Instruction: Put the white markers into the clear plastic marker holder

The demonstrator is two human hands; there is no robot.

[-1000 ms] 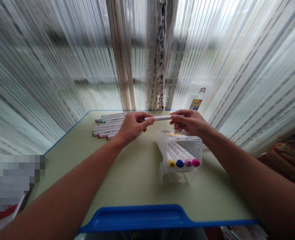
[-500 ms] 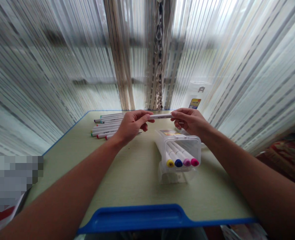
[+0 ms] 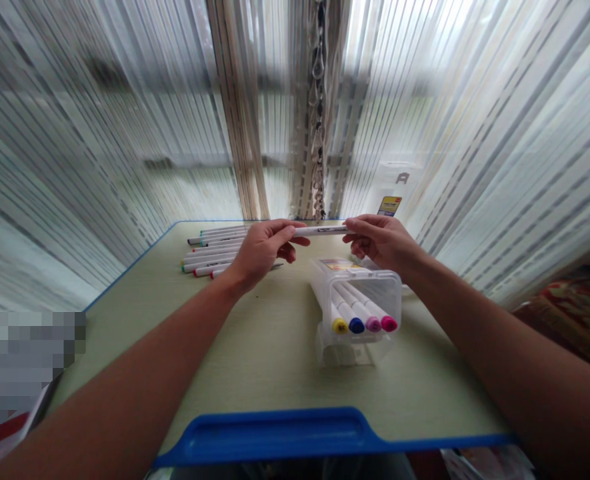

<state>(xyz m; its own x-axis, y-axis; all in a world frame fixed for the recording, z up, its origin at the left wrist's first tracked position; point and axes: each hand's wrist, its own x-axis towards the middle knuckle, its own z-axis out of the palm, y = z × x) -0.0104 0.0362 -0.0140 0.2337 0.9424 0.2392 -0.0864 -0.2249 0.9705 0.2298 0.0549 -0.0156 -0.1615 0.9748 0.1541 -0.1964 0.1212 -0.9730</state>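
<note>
A white marker (image 3: pixel 322 231) is stretched level between my two hands above the far part of the table. My left hand (image 3: pixel 269 247) pinches its left end, and my right hand (image 3: pixel 379 239) pinches its right end; both tips are hidden by the fingers. Below and nearer to me lies a clear plastic case (image 3: pixel 319 293), its open end facing me. Several white markers (image 3: pixel 357 307) rest inside, with yellow, blue, lilac and pink caps showing. Left of my left hand, more white markers (image 3: pixel 212 257) lie side by side, partly covered by that hand.
The pale green table (image 3: pixel 255 360) has a blue rim with a moulded blue tray (image 3: pixel 279 430) along its front edge. A clear plastic package with a yellow label (image 3: pixel 389 205) stands at the back right. String curtains (image 3: pixel 175 107) hang behind the table.
Both hands keep their pinch on the marker. My left hand has shifted very slightly left, and a little more of the marker's printed barrel shows between the hands.
</note>
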